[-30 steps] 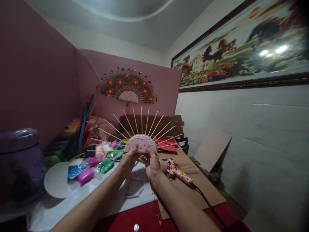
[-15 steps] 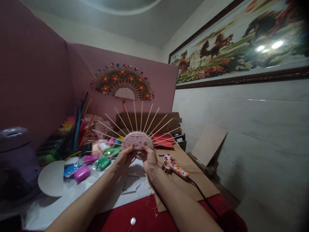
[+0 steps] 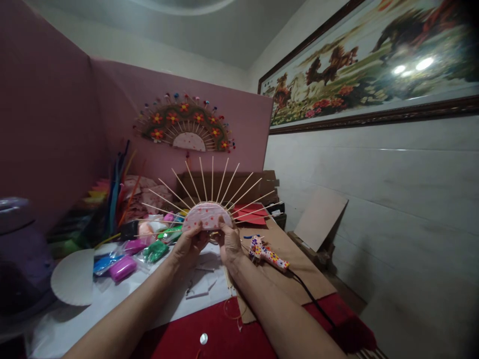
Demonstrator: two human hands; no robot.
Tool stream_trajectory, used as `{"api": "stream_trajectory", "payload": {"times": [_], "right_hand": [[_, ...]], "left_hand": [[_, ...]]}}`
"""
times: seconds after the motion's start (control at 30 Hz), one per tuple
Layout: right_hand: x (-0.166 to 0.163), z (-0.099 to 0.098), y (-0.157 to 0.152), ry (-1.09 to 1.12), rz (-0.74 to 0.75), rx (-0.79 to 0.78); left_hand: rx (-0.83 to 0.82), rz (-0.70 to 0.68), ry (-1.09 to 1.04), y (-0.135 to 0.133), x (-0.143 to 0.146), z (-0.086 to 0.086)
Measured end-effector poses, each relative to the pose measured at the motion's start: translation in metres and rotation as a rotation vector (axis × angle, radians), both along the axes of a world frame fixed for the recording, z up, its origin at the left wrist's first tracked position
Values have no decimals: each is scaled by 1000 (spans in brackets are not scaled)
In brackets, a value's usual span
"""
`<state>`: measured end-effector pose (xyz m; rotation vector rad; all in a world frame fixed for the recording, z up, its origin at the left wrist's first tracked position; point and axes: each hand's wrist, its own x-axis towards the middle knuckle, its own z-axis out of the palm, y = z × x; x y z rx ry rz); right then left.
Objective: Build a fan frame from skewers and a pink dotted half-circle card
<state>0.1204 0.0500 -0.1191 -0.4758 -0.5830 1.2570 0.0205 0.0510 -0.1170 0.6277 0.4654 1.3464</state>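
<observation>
I hold up a half-round pink dotted fan base [image 3: 208,215] with several thin wooden skewers [image 3: 212,180] fanning out from its curved edge. My left hand [image 3: 187,245] grips its lower left edge with fingers curled. My right hand [image 3: 229,243] pinches the lower right edge. The piece stands upright above the table, in front of me.
A spotted glue gun [image 3: 266,253] with a black cord lies on brown cardboard [image 3: 295,269] to the right. Bags of coloured clay [image 3: 134,249], a white paper plate [image 3: 73,283] and pipe cleaners [image 3: 118,189] sit left. A finished decorated fan [image 3: 185,124] hangs on the pink wall.
Both hands and the skewer fan have shifted slightly left and up in view as my head turned; the grip on the fan base is the same.
</observation>
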Motion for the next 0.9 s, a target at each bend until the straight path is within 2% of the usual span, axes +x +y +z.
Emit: {"api": "stream_trajectory", "payload": {"times": [0.2, 0.47, 0.67, 0.83, 0.9], "right_hand": [[2, 11, -13, -90, -32, 108], [-4, 8, -16, -249, -90, 278], [-5, 18, -31, -316, -50, 392], [-5, 18, -36, -392, -131, 414], [-5, 16, -37, -391, -121, 358]], "left_hand": [[36, -66, -11, -2, -4, 1], [16, -105, -69, -1, -7, 2], [-34, -102, -107, 1, -9, 2], [-21, -129, -137, 3, -11, 2], [-11, -137, -150, 3, -11, 2]]}}
